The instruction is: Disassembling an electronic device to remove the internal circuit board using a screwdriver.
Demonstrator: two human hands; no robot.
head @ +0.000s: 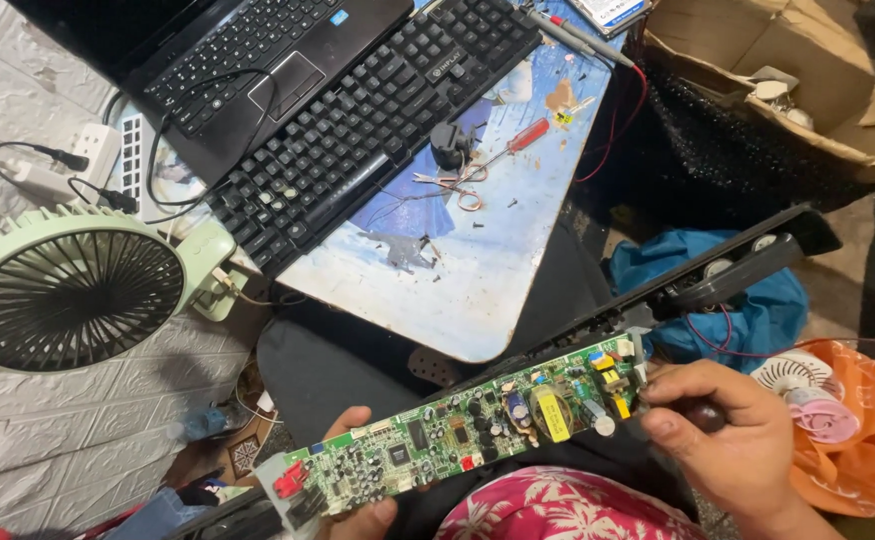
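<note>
Open brown cardboard box at upper right of frame, dark laptop screen at upper left, white-and-blue label at top edge

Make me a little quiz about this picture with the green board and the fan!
1. True or false: the left hand supports the long green circuit board from underneath.
2. What lies on the small table next to the laptop? A) a black keyboard B) a plate C) a book
3. Fill in: the pale green fan sits to the ___ of the table in the picture.

Key
1. True; its fingers curl round the board's lower edge, while the right hand is at the other end.
2. A, the black keyboard.
3. Left.
</note>
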